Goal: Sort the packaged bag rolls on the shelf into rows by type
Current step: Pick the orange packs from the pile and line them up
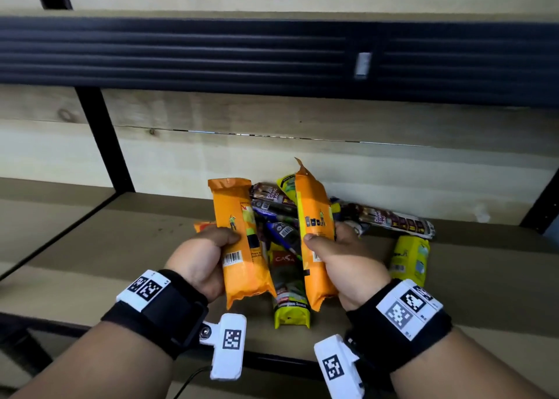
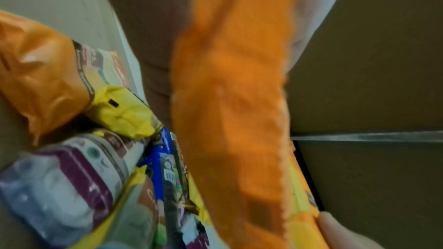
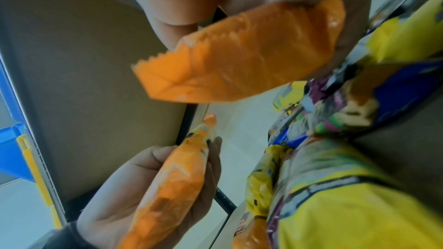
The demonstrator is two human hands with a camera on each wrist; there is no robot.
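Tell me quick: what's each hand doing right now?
Left hand: closed around an orange pack, held above the pile.
Right hand: closed around a second orange pack, also lifted.

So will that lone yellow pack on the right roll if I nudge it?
Probably not far: the yellow pack looks flattened and lies flat on the shelf. Its glossy film may slide rather than roll. The crinkled wrap suggests it would give under a squeeze.
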